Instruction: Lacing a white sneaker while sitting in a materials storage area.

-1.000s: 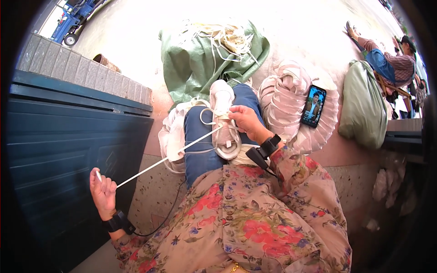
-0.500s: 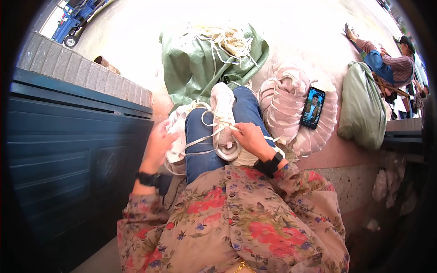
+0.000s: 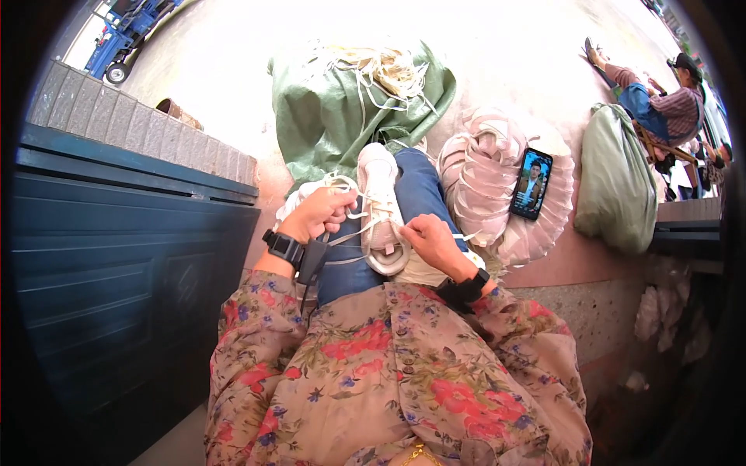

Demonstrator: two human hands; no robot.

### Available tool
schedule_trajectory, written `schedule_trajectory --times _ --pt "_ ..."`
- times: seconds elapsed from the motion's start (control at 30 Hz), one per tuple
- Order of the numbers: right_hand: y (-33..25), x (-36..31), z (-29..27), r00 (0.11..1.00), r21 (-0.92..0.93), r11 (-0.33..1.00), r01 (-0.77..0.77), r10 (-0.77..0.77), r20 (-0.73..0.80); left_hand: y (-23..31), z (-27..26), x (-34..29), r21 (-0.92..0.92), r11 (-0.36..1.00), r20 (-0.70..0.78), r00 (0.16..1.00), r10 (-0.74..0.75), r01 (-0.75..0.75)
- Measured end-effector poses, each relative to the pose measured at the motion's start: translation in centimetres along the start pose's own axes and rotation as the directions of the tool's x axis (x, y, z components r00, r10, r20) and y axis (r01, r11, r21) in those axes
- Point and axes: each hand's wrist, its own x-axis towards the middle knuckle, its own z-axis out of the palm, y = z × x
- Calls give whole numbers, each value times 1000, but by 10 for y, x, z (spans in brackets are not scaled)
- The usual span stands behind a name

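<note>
A pale sneaker (image 3: 378, 182) lies on my jeans-clad lap, toe pointing away from me, with a cream shoelace (image 3: 355, 234) threaded through it and trailing to both sides. Left of the shoe, my left hand (image 3: 320, 213) is closed, thumb and finger pinching the lace near the eyelets. My right hand (image 3: 437, 242) is closed at the right of the heel opening, gripping the lace, and a loose end sticks out beyond it. Another white shoe (image 3: 305, 194) rests by my left thigh, partly covered by my left hand.
A green sack (image 3: 326, 128) stands beyond my knees with a bundle of cream laces (image 3: 392, 71) on top. Stacked pink shoe pieces (image 3: 474, 194) sit at right, bearing a phone (image 3: 532, 184). Further right are another green sack (image 3: 618, 182) and a seated person (image 3: 674, 113). A blue door (image 3: 116, 272) flanks my left.
My left hand has come right from beside the white shoe toward the laced sneaker, and its fingers have closed into a pinch. My right hand stays nearly in place at the lace.
</note>
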Motion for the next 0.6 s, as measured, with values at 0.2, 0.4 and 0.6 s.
schedule_trajectory --times 0.2,0.4,0.6 --pt "14 -19 -28 965 -68 964 259 -261 -24 -22 7 -17 -274 959 228 974 -10 74" --pt "26 -60 -88 991 -49 990 131 -132 -31 -27 13 2 -362 929 212 977 2 77" --pt "23 -83 -111 996 -22 999 45 -47 -75 -24 25 5 -346 930 -12 992 127 -124"
